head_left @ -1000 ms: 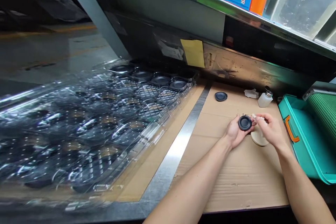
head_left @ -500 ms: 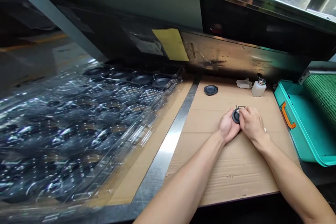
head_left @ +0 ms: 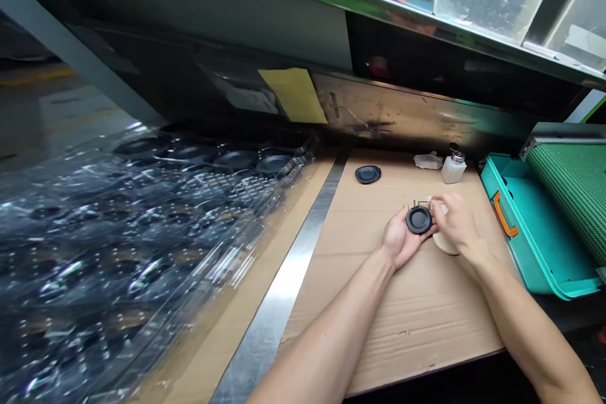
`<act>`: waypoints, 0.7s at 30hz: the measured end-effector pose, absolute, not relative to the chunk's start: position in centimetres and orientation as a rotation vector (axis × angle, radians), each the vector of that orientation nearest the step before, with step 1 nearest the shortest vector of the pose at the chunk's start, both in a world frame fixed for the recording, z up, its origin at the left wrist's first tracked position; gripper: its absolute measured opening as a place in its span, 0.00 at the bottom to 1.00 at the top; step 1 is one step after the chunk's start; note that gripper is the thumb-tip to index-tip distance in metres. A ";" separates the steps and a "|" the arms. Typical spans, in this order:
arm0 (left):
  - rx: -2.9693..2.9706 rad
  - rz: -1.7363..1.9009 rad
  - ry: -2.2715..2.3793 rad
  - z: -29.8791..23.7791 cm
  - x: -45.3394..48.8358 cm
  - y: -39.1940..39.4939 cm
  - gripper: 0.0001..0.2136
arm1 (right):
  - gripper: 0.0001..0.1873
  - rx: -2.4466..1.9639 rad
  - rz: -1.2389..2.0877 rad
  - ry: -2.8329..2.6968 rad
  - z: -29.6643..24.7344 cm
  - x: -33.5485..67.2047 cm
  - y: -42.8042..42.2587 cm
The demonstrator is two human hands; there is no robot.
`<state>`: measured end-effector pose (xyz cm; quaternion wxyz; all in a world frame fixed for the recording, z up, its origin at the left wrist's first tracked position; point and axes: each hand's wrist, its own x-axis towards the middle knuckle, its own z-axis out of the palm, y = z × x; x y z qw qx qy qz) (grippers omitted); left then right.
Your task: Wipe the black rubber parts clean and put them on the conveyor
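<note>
The clock here is centred on the black dished disc [head_left: 419,219], with twelve pointing away from the person. Nearest is the brown cardboard sheet [head_left: 379,328], which spreads below from four to eight o'clock. Above it, the left hand [head_left: 401,241] cradles the disc; its fingers are half curled beneath and the thumb is at the rim, so the hold looks light but secure. The right hand [head_left: 457,224], at three o'clock, has its fingers pinched around a small whitish piece [head_left: 444,208], which is blurred, and I cannot tell whether it touches the disc. The ringed face of the disc is turned up to the viewer; being round, it shows no long axis.

Under the right hand, at four o'clock, lies a beige round pad [head_left: 445,244]. Farther, at ten, a second black disc [head_left: 368,174] lies flat on the cardboard, and at one stands a white bottle [head_left: 453,169] with metal cap. At nine, clear plastic trays [head_left: 213,246] contain many black parts.

I judge that handling of this one disc is under way, not finished; which other discs are done, I cannot tell.
</note>
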<state>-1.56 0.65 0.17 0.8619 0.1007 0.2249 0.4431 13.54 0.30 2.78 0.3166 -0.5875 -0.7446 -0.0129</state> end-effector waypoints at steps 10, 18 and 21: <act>0.232 0.892 0.493 0.1 -1.5 0.6 0.22 | 0.14 -2.083 -0.175 -2.105 13.8 21.5 12.4; 0.211 0.879 0.485 0.5 -1.4 0.7 0.22 | 0.14 -2.042 -0.127 -2.233 14.7 21.8 13.9; 0.211 0.875 0.489 0.6 -1.4 0.7 0.22 | 0.15 -2.041 -0.141 -2.265 14.8 21.7 14.2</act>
